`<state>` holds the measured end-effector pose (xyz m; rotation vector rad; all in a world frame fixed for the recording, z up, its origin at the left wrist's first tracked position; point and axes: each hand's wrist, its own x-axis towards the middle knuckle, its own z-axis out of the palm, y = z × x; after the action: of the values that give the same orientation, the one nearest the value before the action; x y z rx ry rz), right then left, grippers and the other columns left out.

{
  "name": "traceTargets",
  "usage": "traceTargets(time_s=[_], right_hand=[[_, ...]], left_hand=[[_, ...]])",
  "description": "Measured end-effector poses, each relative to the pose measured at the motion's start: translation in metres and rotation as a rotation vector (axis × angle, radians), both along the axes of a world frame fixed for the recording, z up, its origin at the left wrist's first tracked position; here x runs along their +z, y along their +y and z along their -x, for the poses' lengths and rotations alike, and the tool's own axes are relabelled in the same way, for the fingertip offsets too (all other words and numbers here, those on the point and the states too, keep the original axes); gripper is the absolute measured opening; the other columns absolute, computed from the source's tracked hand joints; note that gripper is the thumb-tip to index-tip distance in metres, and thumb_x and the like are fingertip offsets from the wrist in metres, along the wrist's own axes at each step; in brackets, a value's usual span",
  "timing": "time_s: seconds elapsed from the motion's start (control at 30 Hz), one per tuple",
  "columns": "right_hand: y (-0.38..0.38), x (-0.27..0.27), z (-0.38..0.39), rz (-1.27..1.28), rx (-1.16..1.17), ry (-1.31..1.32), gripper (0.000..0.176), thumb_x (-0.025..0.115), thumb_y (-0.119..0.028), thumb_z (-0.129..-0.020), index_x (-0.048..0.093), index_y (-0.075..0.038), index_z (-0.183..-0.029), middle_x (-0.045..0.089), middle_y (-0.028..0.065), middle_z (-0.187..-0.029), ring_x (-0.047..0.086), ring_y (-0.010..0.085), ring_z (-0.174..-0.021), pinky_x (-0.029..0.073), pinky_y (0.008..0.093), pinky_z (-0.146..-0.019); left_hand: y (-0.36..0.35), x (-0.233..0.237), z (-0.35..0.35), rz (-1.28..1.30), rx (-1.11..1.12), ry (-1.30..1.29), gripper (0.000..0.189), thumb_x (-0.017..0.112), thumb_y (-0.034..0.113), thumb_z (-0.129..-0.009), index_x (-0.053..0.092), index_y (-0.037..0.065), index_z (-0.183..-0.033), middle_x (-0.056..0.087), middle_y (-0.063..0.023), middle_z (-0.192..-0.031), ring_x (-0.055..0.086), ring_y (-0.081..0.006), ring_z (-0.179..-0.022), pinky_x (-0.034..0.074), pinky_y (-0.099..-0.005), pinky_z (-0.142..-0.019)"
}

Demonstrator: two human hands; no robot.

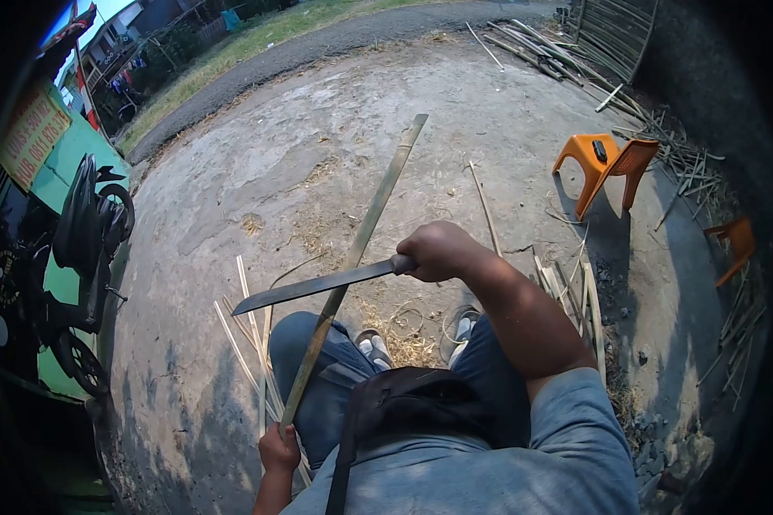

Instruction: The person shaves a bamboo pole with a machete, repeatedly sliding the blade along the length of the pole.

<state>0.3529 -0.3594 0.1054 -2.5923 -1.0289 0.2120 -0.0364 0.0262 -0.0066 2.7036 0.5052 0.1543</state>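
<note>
My right hand (438, 251) is closed around the handle of a machete (318, 285), whose long blade points left and crosses over a bamboo strip (371, 219). The strip runs up and away from my left side, with its far end well out over the ground. Low beside my left thigh, my left hand (279, 448) grips the near end of this strip, thumb along it. Thin pale bamboo slats (247, 343) lie on the ground left of my leg, near that hand.
An orange plastic chair (597, 167) with a small black object (599, 151) on it stands at the right. Split bamboo (588, 309) lies right of my knee, and a pile of poles (545, 56) at the back right. Motorbikes (90, 215) are parked along the left wall.
</note>
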Motion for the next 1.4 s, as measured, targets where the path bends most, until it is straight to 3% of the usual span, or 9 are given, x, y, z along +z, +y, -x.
traceTargets(time_s=[0.27, 0.37, 0.47, 0.67, 0.77, 1.0, 1.2, 1.33, 1.4], right_hand=[[-0.047, -0.026, -0.041, -0.280, -0.482, 0.104, 0.026, 0.072, -0.030, -0.090, 0.076, -0.015, -0.111, 0.076, 0.0131, -0.102, 0.072, 0.0340, -0.098, 0.057, 0.0438, -0.087], [-0.047, -0.016, -0.035, -0.227, -0.484, 0.179, 0.027, 0.073, -0.029, -0.089, 0.076, -0.014, -0.112, 0.076, 0.0137, -0.104, 0.072, 0.0340, -0.100, 0.057, 0.0437, -0.087], [-0.032, -0.011, -0.026, -0.091, -0.309, 0.168, 0.028, 0.072, -0.029, -0.089, 0.076, -0.015, -0.112, 0.077, 0.0132, -0.103, 0.072, 0.0350, -0.099, 0.057, 0.0443, -0.087], [0.013, 0.011, 0.016, 0.086, 0.052, 0.046, 0.017, 0.073, -0.028, -0.082, 0.076, -0.017, -0.095, 0.074, 0.0113, -0.091, 0.072, 0.0342, -0.091, 0.057, 0.0475, -0.080], [0.007, 0.007, 0.006, 0.034, 0.019, 0.063, 0.019, 0.073, -0.029, -0.083, 0.076, -0.017, -0.097, 0.075, 0.0107, -0.094, 0.072, 0.0340, -0.090, 0.057, 0.0472, -0.080], [-0.040, -0.025, -0.039, -0.284, -0.454, 0.169, 0.032, 0.075, -0.034, -0.089, 0.075, -0.017, -0.116, 0.076, 0.0131, -0.106, 0.071, 0.0337, -0.101, 0.056, 0.0431, -0.088], [-0.025, -0.016, -0.027, -0.071, -0.221, 0.214, 0.031, 0.074, -0.031, -0.089, 0.076, -0.015, -0.115, 0.076, 0.0151, -0.106, 0.072, 0.0350, -0.100, 0.056, 0.0430, -0.088], [0.003, -0.004, 0.001, -0.042, 0.007, 0.154, 0.021, 0.073, -0.028, -0.083, 0.076, -0.013, -0.097, 0.074, 0.0144, -0.090, 0.071, 0.0361, -0.088, 0.056, 0.0483, -0.079], [0.005, 0.003, 0.004, -0.030, 0.032, 0.103, 0.020, 0.073, -0.028, -0.083, 0.076, -0.013, -0.097, 0.074, 0.0145, -0.089, 0.071, 0.0363, -0.087, 0.056, 0.0483, -0.078]], left_hand=[[-0.004, 0.001, 0.000, -0.006, 0.018, -0.002, 0.066, 0.047, 0.063, -0.102, 0.061, 0.001, -0.085, 0.063, -0.0277, -0.070, 0.065, -0.0537, -0.074, 0.050, -0.0584, -0.063], [-0.003, 0.004, 0.000, -0.026, 0.018, 0.010, 0.066, 0.047, 0.063, -0.101, 0.061, 0.001, -0.085, 0.063, -0.0276, -0.071, 0.065, -0.0537, -0.075, 0.050, -0.0585, -0.063], [-0.005, 0.003, 0.000, -0.017, 0.019, -0.006, 0.066, 0.048, 0.063, -0.101, 0.061, 0.001, -0.085, 0.063, -0.0277, -0.071, 0.065, -0.0537, -0.075, 0.050, -0.0585, -0.063], [-0.006, 0.007, 0.001, -0.012, 0.033, 0.000, 0.066, 0.047, 0.064, -0.101, 0.062, 0.001, -0.086, 0.063, -0.0274, -0.072, 0.065, -0.0536, -0.075, 0.050, -0.0576, -0.064], [-0.003, -0.002, 0.003, -0.005, 0.034, -0.008, 0.067, 0.047, 0.064, -0.101, 0.062, 0.001, -0.087, 0.063, -0.0269, -0.072, 0.065, -0.0533, -0.075, 0.050, -0.0572, -0.064], [-0.006, 0.002, 0.002, -0.009, 0.037, -0.015, 0.068, 0.047, 0.065, -0.101, 0.063, 0.001, -0.086, 0.063, -0.0265, -0.070, 0.065, -0.0526, -0.074, 0.051, -0.0565, -0.063], [-0.006, 0.004, 0.000, -0.005, 0.037, 0.005, 0.067, 0.048, 0.065, -0.100, 0.063, 0.001, -0.086, 0.063, -0.0265, -0.070, 0.066, -0.0524, -0.073, 0.051, -0.0570, -0.064], [-0.003, 0.006, 0.000, 0.018, 0.001, 0.004, 0.066, 0.046, 0.063, -0.102, 0.063, 0.001, -0.087, 0.063, -0.0272, -0.071, 0.065, -0.0528, -0.074, 0.050, -0.0573, -0.064], [0.005, -0.001, 0.002, 0.042, -0.024, 0.021, 0.066, 0.045, 0.062, -0.103, 0.063, 0.000, -0.088, 0.063, -0.0276, -0.071, 0.065, -0.0532, -0.075, 0.050, -0.0574, -0.064]])
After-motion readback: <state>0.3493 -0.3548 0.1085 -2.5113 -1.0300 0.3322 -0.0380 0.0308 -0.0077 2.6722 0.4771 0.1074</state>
